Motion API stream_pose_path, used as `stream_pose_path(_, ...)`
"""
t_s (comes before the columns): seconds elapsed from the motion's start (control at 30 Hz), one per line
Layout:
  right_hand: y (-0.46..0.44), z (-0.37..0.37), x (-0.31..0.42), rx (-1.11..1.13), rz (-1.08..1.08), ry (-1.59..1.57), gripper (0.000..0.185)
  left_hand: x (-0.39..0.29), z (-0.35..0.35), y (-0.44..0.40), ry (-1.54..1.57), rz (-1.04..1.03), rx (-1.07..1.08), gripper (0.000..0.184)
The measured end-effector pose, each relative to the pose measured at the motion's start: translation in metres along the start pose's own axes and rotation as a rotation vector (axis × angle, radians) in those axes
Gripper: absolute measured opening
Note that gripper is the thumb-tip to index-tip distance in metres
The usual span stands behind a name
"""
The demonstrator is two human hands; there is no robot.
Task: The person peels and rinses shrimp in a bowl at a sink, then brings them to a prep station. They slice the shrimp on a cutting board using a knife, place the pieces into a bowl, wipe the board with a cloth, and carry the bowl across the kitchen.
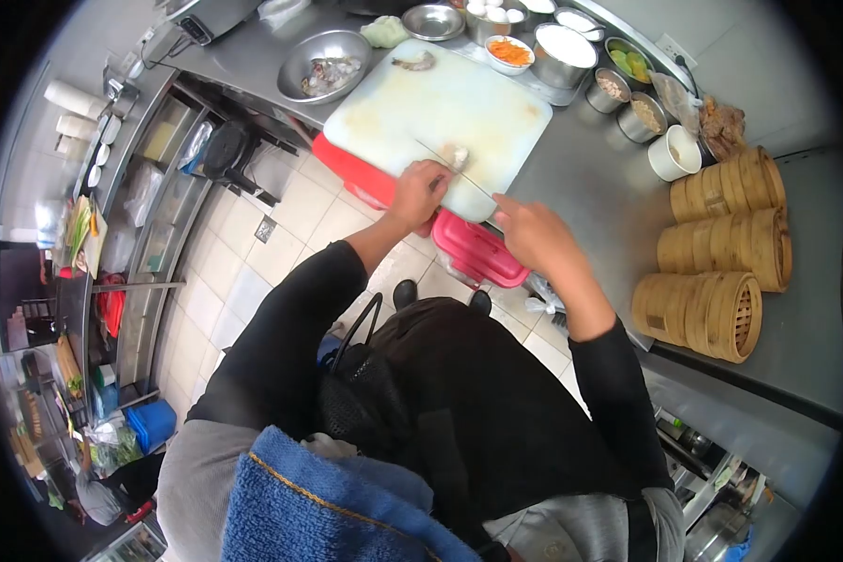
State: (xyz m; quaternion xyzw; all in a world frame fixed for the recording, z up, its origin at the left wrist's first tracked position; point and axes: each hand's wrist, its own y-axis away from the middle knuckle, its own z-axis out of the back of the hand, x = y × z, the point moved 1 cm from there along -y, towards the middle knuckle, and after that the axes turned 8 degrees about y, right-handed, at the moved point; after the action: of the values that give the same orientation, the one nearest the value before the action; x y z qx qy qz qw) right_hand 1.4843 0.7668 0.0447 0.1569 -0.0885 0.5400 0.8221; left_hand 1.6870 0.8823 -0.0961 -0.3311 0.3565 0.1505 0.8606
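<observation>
A white cutting board (421, 103) lies on the steel counter. My right hand (538, 236) is closed around the handle of a knife (478, 186), whose thin blade points up and left across the board's near edge. Right by the blade is a small pale piece of shrimp (455, 155). My left hand (419, 195) is at the board's near edge, left of the knife, its fingers curled; what they hold, if anything, is hidden. Another shrimp (414, 62) lies near the board's far edge. A steel bowl (290, 67) left of the board contains several shrimp.
Bowls of shredded carrot (509, 51) and eggs (495, 11) stand behind the board. To the right are several bamboo steamers (688, 304) and a white tub (673, 155). Red (347, 173) and pink (478, 248) containers sit below the board's near edge. Another person (98, 496) is far left.
</observation>
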Motion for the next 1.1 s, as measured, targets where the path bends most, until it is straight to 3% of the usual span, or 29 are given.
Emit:
stream_pose_path(0.07,0.018,0.013,0.001,0.035,-0.018,0.07,0.036,-0.001,0.001,0.006,0.162,0.148,-0.025,0.009)
stream_pose_path(0.17,0.014,0.01,0.007,0.148,-0.061,0.039,0.039,-0.002,0.004,0.006,0.147,0.158,0.012,0.008)
stream_pose_path(0.37,0.014,0.005,-0.001,0.007,0.006,0.051,0.036,-0.001,0.007,0.009,0.17,0.145,-0.024,0.01)
stream_pose_path(0.47,0.019,0.012,0.011,0.121,-0.064,0.055,0.036,0.002,0.008,0.011,0.132,0.105,-0.013,0.011)
stream_pose_path(0.6,0.001,-0.007,0.002,0.027,-0.005,-0.018,0.036,0.004,0.005,0.008,0.163,0.132,-0.009,0.011)
stream_pose_path(0.67,0.018,0.01,0.004,0.025,0.01,-0.023,0.037,0.002,0.008,0.012,0.193,0.255,-0.009,0.01)
stream_pose_path(0.83,0.02,-0.007,-0.006,0.081,-0.021,-0.099,0.039,0.0,0.009,0.009,0.158,0.206,-0.027,0.007)
stream_pose_path(0.97,0.03,0.017,-0.022,-0.077,-0.047,-0.276,0.041,0.004,0.025,-0.038,0.223,0.142,-0.035,0.011)
stream_pose_path(1.1,0.049,0.031,-0.05,-0.132,-0.283,-0.375,0.041,0.006,0.065,-0.111,0.128,0.086,-0.221,0.016)
